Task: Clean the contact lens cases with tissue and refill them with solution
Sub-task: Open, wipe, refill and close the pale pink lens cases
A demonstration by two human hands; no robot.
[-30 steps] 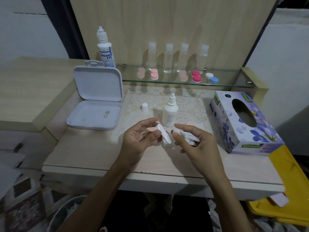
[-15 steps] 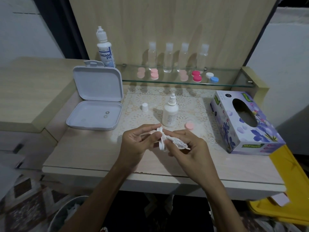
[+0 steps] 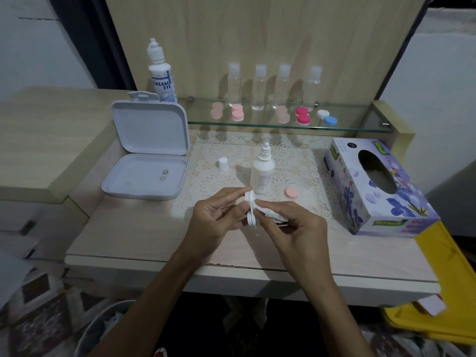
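left hand [image 3: 216, 217] pinches white lens case [image 3: 250, 207] on edge, above the counter [image 3: 144, 235] middle | right hand [image 3: 296, 228] grips crumpled tissue [image 3: 270, 213] against the case, tissue mostly hidden by fingers | case wells not visible | solution bottle [image 3: 262, 171] uncapped behind, pink cap [image 3: 291, 192] beside

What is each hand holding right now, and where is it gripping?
The left hand pinches the white lens case by its top and lower edges, held on edge. The right hand pinches a crumpled tissue against the case.
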